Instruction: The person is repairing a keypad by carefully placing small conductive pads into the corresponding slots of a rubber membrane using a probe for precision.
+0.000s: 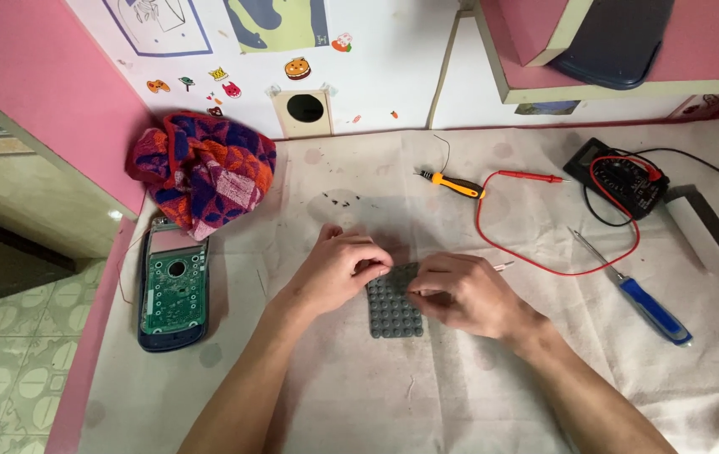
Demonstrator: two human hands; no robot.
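Resting on the cloth-covered bench point(460, 403), the left hand point(338, 269) and right hand point(465, 294) both pinch a grey keypad mat point(393, 307), each grip closed on its upper edge.

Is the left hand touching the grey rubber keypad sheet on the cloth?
Touching. In the head view the left hand has its fingertips on the upper edge of the grey keypad sheet, with no gap visible.

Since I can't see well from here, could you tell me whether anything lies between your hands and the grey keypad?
Nothing visible does: both the left hand and the right hand already touch the keypad on the cloth.
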